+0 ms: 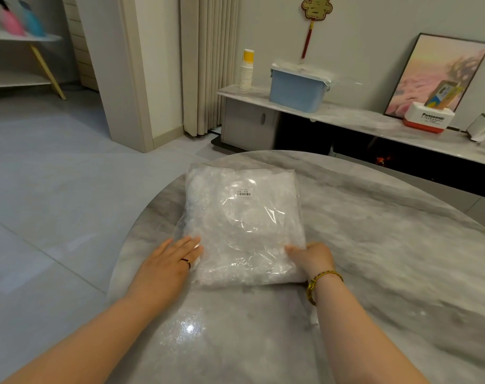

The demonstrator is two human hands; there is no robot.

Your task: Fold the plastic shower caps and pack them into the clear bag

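Item: clear bag (pixel 242 225), stuffed with white shower caps (pixel 208 189) (barcode label up). It lies near the tabletop's (pixel 388 245) left edge, long axis running away from the person.

Left hand (pixel 167 261): flat, fingers straight, pressing the near-left corner.

Right hand (pixel 313 257): fingers curled, seemingly pinching the near-right corner. Both hands equally near.
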